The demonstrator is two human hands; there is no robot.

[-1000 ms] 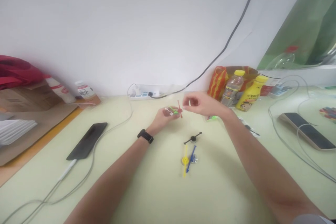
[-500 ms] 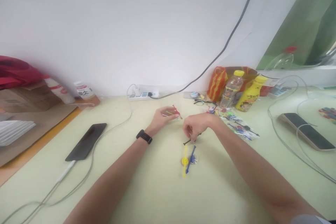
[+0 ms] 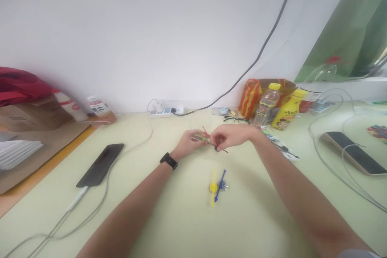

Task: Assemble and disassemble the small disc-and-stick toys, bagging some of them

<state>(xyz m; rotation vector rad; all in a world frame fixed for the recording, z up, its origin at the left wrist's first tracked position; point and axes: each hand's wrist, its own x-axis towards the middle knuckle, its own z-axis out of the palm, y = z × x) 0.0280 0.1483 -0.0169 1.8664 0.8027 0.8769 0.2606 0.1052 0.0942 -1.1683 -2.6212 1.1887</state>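
My left hand, with a black watch on its wrist, pinches a small bundle of red and green plastic sticks above the pale yellow table. My right hand is closed on a black stick piece and holds it against that bundle. Both hands meet at mid-table, raised a little off the surface. A yellow stick with a disc and a blue stick with a disc lie side by side on the table, nearer to me than the hands.
A black phone on a white cable lies at left. A power strip sits by the wall. Bottles, an orange bag, glasses and a clear packet of small parts stand at right. Another phone with cables lies far right.
My right hand dropped to the table, took up the black stick piece, and has carried it up to the bundle in my left hand. The left hand barely moved.
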